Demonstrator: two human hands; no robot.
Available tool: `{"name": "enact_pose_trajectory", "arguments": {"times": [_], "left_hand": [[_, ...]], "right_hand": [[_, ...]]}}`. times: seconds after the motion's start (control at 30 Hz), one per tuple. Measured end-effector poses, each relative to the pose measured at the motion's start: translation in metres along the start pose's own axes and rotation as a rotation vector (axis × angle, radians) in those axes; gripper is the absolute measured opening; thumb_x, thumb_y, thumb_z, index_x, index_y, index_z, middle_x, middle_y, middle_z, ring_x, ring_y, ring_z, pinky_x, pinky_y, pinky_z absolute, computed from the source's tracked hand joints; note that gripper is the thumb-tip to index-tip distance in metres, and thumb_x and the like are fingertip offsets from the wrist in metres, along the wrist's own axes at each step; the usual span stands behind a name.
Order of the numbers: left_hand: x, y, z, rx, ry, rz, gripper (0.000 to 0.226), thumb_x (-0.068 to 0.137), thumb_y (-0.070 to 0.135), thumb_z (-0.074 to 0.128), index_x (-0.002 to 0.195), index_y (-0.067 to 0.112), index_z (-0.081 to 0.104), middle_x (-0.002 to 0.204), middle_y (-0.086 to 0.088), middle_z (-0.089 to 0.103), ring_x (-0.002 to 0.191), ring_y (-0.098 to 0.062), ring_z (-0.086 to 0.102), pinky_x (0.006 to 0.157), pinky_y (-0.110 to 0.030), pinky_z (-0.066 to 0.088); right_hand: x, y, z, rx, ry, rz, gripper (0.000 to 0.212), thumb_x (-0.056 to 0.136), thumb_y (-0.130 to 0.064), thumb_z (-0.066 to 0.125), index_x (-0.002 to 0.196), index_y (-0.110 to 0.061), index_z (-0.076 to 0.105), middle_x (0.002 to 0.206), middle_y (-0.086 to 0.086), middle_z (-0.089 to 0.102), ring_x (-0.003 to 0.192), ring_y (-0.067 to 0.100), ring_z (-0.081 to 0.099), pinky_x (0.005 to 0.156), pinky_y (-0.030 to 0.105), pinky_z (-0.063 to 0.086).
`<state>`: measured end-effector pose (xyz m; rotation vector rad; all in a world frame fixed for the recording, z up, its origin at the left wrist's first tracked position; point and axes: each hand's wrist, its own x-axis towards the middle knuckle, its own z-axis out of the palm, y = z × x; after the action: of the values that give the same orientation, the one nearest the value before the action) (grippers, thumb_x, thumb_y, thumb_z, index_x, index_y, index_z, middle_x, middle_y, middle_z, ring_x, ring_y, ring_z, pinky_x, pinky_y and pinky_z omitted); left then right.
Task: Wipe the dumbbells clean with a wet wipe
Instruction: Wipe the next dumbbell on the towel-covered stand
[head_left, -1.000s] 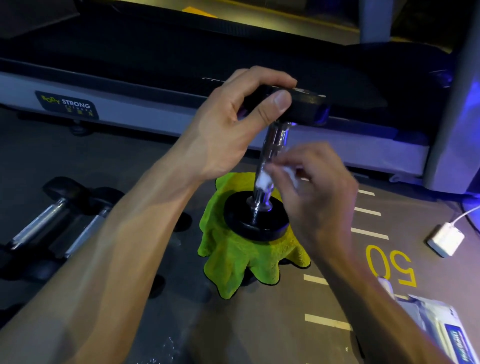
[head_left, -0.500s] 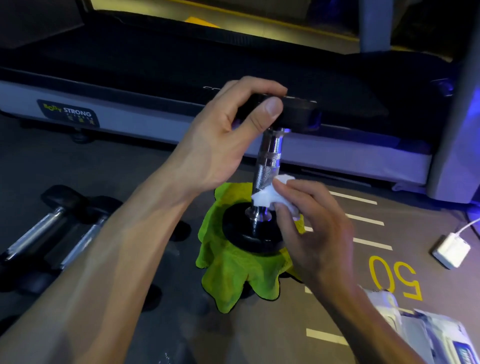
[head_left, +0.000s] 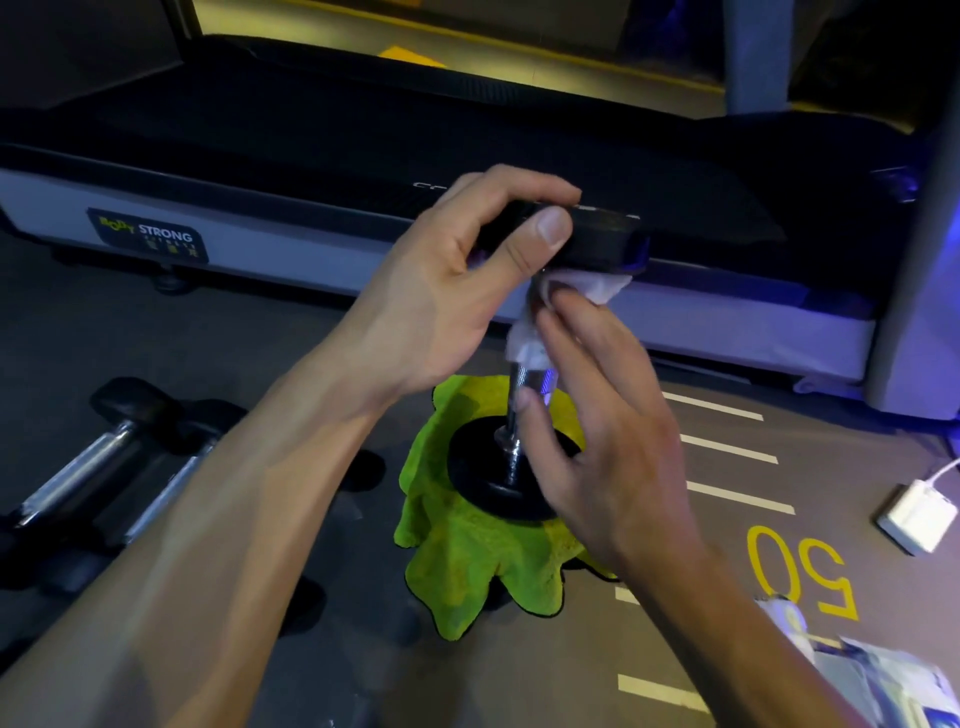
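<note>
A dumbbell (head_left: 483, 480) with black ends and a chrome handle stands upright on a green cloth (head_left: 470, 566) on the floor. My left hand (head_left: 447, 291) grips its top end and holds it steady. My right hand (head_left: 597, 415) presses a white wet wipe (head_left: 597, 286) around the upper part of the handle, just under the top end. Part of the handle is hidden behind the wipe and my fingers. Two more dumbbells (head_left: 104, 467) lie side by side on the floor at the left.
A treadmill (head_left: 363, 156) runs across the back, its grey side rail right behind the dumbbell. A white charger (head_left: 917, 514) with a cable lies at the right. A wipes pack (head_left: 893, 686) lies at the bottom right. Yellow "50" and white lines mark the floor.
My right hand has slid the wipe up the handle, from near the lower end to just under the top end. My left hand keeps its grip on the top.
</note>
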<state>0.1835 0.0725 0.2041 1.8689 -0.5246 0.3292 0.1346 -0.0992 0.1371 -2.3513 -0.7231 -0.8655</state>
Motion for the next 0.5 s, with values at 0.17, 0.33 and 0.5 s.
{"name": "enact_pose_trajectory", "arguments": {"times": [0.17,0.33,0.5], "left_hand": [[-0.001,0.001,-0.006,-0.011,-0.010,-0.024,0.027,0.106,0.034,0.054,0.129,0.026,0.064,0.125,-0.007,0.065,0.114,-0.010,0.062,0.102,-0.026,0.048],[-0.002,0.000,-0.006,-0.048,-0.005,-0.024,0.028,0.105,0.033,0.054,0.129,0.022,0.065,0.127,-0.011,0.066,0.120,-0.018,0.063,0.109,-0.035,0.048],[0.000,-0.003,-0.014,-0.035,-0.059,-0.027,0.031,0.106,0.037,0.053,0.131,0.022,0.064,0.130,-0.007,0.066,0.124,-0.018,0.063,0.110,-0.045,0.049]], "right_hand": [[-0.018,-0.006,0.010,0.032,-0.096,-0.007,0.059,0.091,-0.007,0.072,0.146,0.000,0.052,0.158,0.006,0.045,0.151,0.021,0.036,0.125,0.031,0.026],[-0.005,-0.002,-0.001,0.085,0.058,0.131,0.065,0.095,-0.010,0.066,0.153,0.002,0.039,0.161,0.004,0.032,0.155,0.007,0.023,0.124,0.024,0.025],[0.004,-0.023,0.011,0.137,0.054,0.112,0.069,0.093,-0.008,0.068,0.155,-0.002,0.037,0.158,0.003,0.035,0.152,0.008,0.028,0.120,0.019,0.028]]}}
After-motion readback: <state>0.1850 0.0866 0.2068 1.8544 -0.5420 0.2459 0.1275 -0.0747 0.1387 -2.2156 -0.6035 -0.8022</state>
